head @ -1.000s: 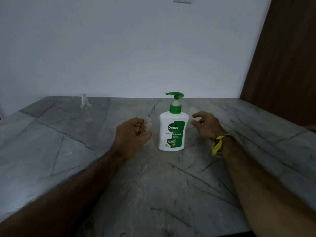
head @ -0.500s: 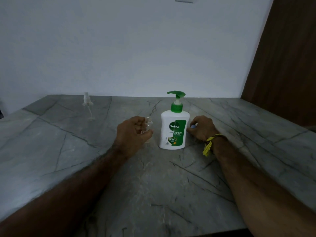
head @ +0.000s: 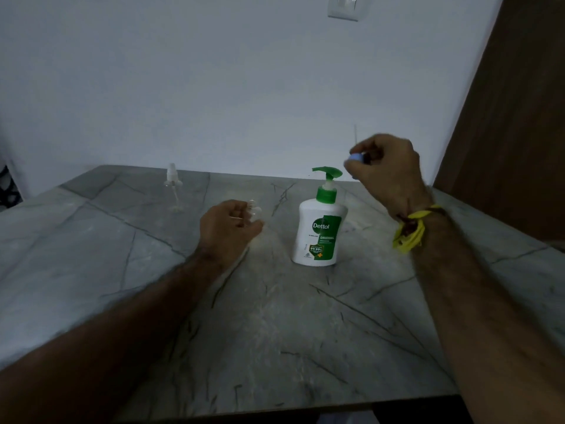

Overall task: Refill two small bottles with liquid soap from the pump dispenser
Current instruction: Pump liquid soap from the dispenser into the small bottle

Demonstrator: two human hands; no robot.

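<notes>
The left hand [head: 227,228] curls its fingers [head: 244,223] around a small clear plastic bottle [head: 254,211], standing on the grey veined stone table [head: 275,316] mid-surface. The raised right hand [head: 386,166] pinches a small blue-capped bottle [head: 354,157] just above the green pump head of the white soap dispenser [head: 319,237]. A clear spray pump [head: 172,182] stands near the far left edge.

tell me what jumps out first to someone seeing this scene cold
The white pump dispenser with a green head and label stands upright mid-table on the grey veined stone table. Left of it, the left hand grips a small clear bottle; the right hand, raised above the pump, pinches a small pale blue cap. A second small clear spray bottle stands far left.
</notes>
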